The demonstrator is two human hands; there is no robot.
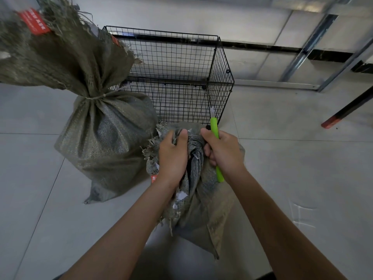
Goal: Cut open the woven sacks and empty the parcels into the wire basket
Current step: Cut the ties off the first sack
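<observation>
A grey-green woven sack (203, 207) stands on the floor right in front of me, its frayed mouth bunched up. My left hand (173, 156) grips the bunched fabric at the mouth's left side. My right hand (223, 151) grips the other side of the mouth and also holds a green utility knife (215, 136), blade pointing up and away. Behind the sack stands the black wire basket (220, 77), and I see no parcels inside it. A second sack (107, 142), tied with string at the neck, leans against the basket's left side.
The tied sack's loose top (60, 51) with a red label (34, 21) spreads across the upper left. Metal frame rails (308, 47) run along the wall at the upper right, and a black leg with a red foot (339, 115) angles down at the right. Grey floor tiles surround everything.
</observation>
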